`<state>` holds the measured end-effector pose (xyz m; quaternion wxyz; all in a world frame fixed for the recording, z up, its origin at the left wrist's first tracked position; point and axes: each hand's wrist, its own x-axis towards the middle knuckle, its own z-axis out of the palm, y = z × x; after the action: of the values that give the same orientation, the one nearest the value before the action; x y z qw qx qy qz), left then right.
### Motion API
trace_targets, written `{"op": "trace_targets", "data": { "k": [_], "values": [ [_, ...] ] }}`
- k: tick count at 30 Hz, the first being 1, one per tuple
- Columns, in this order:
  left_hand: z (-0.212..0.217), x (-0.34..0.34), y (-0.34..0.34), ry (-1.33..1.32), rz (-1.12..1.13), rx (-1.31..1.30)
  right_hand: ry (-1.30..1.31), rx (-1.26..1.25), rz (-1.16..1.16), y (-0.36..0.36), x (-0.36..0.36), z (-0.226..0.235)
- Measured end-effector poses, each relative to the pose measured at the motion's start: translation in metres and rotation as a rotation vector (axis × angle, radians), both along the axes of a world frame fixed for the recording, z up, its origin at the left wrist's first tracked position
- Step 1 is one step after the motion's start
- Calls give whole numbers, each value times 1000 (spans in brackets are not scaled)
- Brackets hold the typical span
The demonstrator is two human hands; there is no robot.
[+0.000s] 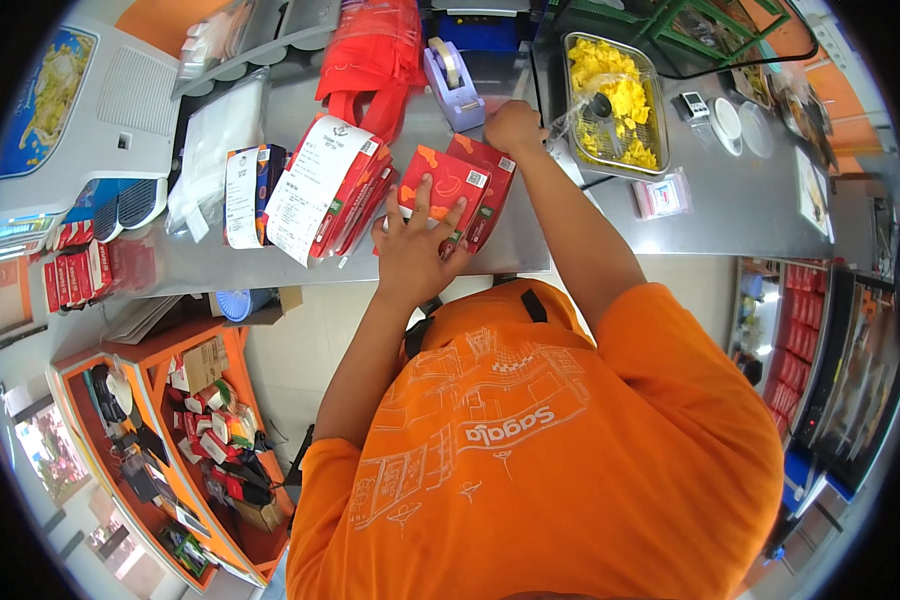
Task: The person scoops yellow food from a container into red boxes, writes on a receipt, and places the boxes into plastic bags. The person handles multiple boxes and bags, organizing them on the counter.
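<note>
Two red cardboard boxes [455, 180] with small printed labels lie on the steel counter [515, 235] in front of me. My left hand [420, 245] rests on the nearer one with its fingers spread. Just past their far right corner, my right hand [515, 128] is closed; whatever its fingers hold, if anything, is hidden. It is close to a lilac tape dispenser [454, 88] with a roll of tape. On the left stand more red boxes [370, 190], with a long white receipt [315, 185] over them. Beside those is a dark blue box [268, 180] carrying another receipt.
A red bag [370, 60] lies behind the boxes. Clear plastic bags [220, 140] and a white machine [135, 85] occupy the left. To the right are a wire-lined tray [660, 110] of yellow pieces, a small packet [662, 195], a timer [692, 104] and white lids [727, 120].
</note>
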<state>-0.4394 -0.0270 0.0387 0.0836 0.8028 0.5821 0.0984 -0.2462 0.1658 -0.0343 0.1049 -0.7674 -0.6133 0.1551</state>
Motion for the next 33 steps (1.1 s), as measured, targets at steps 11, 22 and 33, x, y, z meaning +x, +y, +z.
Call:
{"op": "trace_targets", "data": {
  "k": [11, 22, 33],
  "values": [
    [2, 11, -12, -84, 215, -31, 559, -475, 352, -103, 59, 66],
    [-10, 12, -7, -91, 193, 51, -309, -517, 468, -83, 1, 55],
    [-9, 8, -5, -90, 202, 41, 251, -225, 226, -128, 77, 42]
  ]
}}
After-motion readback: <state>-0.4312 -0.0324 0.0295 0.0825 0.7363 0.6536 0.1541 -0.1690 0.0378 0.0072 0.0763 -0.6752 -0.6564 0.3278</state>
